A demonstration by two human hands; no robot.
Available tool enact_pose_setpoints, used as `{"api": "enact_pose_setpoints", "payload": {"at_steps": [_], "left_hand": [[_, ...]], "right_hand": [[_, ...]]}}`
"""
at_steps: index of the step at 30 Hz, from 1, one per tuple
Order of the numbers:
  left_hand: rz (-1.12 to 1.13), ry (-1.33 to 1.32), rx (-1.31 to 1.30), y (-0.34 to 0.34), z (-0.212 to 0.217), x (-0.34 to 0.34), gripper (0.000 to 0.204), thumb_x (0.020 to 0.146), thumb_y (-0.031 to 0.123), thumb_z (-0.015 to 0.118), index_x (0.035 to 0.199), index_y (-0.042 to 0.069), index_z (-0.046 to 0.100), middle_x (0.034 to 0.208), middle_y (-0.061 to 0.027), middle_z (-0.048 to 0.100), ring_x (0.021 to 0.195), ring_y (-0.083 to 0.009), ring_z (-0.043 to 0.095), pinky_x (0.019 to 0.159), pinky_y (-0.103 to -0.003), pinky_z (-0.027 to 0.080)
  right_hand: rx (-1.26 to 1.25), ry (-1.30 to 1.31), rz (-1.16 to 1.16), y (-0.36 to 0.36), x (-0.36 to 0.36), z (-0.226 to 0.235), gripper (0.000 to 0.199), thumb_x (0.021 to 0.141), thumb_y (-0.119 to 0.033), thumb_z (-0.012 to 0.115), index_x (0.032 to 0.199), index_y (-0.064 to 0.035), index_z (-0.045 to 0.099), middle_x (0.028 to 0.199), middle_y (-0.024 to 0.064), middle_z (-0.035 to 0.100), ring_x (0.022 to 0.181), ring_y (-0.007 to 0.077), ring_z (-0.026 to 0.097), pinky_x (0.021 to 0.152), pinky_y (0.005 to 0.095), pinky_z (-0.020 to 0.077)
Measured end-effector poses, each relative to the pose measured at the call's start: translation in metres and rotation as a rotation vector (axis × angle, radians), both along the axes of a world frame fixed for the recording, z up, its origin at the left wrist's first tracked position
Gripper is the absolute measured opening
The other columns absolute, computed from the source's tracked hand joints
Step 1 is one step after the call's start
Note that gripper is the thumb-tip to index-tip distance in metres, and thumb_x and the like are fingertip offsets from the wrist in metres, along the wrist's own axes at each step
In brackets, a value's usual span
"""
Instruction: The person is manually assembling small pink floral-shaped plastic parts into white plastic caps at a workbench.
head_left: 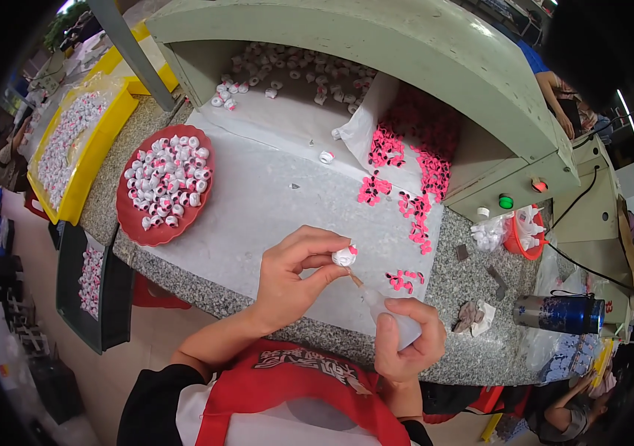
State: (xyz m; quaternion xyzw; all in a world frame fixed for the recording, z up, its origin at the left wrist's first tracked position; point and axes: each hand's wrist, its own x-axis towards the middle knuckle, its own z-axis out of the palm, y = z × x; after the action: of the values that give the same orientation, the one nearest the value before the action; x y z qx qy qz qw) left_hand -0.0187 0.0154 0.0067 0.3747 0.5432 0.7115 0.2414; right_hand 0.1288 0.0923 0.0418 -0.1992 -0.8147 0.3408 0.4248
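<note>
My left hand (287, 281) pinches a small white rounded piece with a pink patch (343, 257) between thumb and fingertips. Wrapped in my right hand (415, 346) is a translucent white squeeze bottle (406, 327), tilted so its thin brownish tip reaches just below the white piece. Whether tip and piece touch, I cannot tell. Both hands are over the near part of a white paper sheet (257, 193). Small flat pink and black pieces (404, 281) lie loose beyond my right hand.
A red scalloped plate (155, 236) of white pieces stands left. A pale green metal housing (376, 44) spans the back, with white pieces and pink pieces inside. Yellow tray (101, 160) and dark green bin (112, 312) are farther left. At right are an orange-red basket (514, 241) and blue bottle (554, 314).
</note>
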Motion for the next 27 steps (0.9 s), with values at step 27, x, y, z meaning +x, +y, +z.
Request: {"api": "enact_pose_setpoints", "payload": {"at_steps": [27], "left_hand": [[-0.143, -0.391, -0.112, -0.0040, 0.0070, -0.0056, 0.030, 0.074, -0.010, 0.058, 0.103, -0.006, 0.053, 0.103, -0.0159, 0.058, 0.090, -0.0175, 0.059, 0.077, -0.025, 0.050]], "right_hand": [[0.042, 0.024, -0.026, 0.0057, 0.0032, 0.0040, 0.015, 0.066, -0.002, 0.061, 0.079, 0.0005, 0.055, 0.068, 0.0088, 0.061, 0.053, 0.0205, 0.059, 0.050, 0.0270, 0.0462]]}}
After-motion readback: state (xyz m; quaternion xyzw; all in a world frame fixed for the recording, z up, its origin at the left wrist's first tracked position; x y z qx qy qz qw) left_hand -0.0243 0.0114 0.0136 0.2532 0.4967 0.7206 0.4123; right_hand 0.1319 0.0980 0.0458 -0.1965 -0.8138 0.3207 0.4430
